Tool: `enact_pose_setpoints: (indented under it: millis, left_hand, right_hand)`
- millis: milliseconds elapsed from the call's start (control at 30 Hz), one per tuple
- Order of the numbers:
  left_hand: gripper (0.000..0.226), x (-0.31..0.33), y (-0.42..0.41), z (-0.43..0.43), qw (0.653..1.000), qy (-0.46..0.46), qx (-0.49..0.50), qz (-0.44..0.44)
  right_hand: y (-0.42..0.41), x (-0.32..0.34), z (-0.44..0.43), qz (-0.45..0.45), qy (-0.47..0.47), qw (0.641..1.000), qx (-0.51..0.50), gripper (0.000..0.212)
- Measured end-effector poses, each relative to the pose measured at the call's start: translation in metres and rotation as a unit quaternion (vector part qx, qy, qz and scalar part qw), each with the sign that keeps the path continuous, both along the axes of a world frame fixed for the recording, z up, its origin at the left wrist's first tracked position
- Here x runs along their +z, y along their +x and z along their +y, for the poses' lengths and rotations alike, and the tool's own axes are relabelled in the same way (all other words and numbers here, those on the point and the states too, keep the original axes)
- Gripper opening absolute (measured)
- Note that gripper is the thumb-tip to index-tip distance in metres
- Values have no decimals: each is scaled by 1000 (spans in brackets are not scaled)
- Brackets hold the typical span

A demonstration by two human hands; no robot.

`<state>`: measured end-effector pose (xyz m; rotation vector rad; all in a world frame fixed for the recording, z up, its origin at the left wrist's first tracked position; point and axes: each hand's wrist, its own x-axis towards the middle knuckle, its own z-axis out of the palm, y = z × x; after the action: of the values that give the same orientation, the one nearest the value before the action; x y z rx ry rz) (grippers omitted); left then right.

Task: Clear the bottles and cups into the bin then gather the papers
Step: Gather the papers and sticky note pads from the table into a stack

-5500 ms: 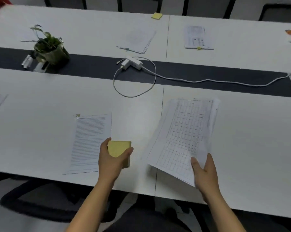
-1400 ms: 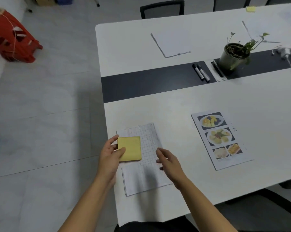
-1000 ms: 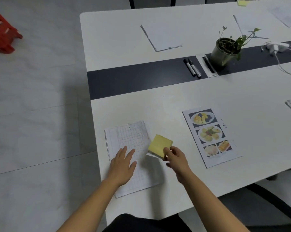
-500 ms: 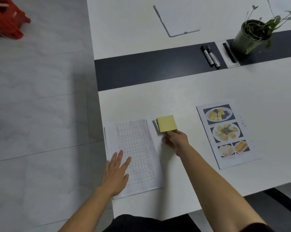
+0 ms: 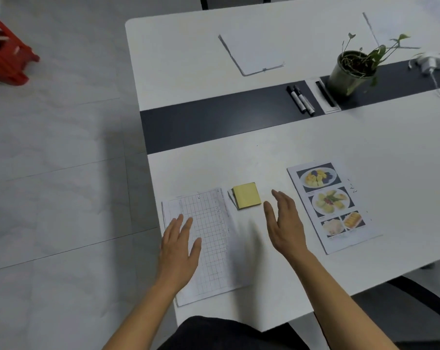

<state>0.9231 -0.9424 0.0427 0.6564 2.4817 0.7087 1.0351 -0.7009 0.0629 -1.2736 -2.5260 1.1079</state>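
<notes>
A gridded paper stack (image 5: 213, 238) lies at the near left corner of the white table (image 5: 264, 152). My left hand (image 5: 179, 246) rests flat on its left part, fingers spread. A yellow sticky-note pad (image 5: 246, 196) sits on the table just right of the stack's top edge. My right hand (image 5: 285, 224) hovers open to the right of the pad, holding nothing. A sheet with food photos (image 5: 331, 204) lies further right. Another white paper stack (image 5: 251, 53) lies on the far half of the table.
A potted plant (image 5: 350, 69), two markers (image 5: 301, 99) and a white tray (image 5: 323, 96) sit on the dark centre strip (image 5: 213, 122). A charger with cable (image 5: 432, 63) is at the far right. A red crate (image 5: 4, 59) stands on the floor at left.
My right hand has let go of the sticky-note pad and pulled back to the right, now open. The pad stays beside the gridded stack. My left hand remains on the stack.
</notes>
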Motion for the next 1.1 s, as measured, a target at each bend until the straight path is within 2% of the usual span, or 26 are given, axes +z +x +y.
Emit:
enact_pose_setpoints:
  millis: [100,167,267,433,633,800,1100]
  left_hand:
    - [56,45,0,0,988,110,75,-78]
    - [52,69,5,-1,963,184,125,-154]
    - [47,88,19,2,936,248,152,-198]
    - [42,89,50,36,934,218,93,-269]
    - [44,120,129,99,944,229,-19,-237]
    - [45,137,232,142,945,241,-108,-195]
    - [46,136,432,204,946,199,-153,-203]
  right_hand:
    - [38,37,-22,81,-17,995,-53,50]
    - [69,58,-42,128,-64,983,-113,52]
    - [123,71,-69,168,-107,956,-215,56]
    - [223,71,-93,199,-155,897,-363,64]
    - [328,95,-86,252,-114,855,-439,60]
    - [430,91,-63,293,-72,835,-459,53]
    - [601,90,2,299,-91,820,-480,45]
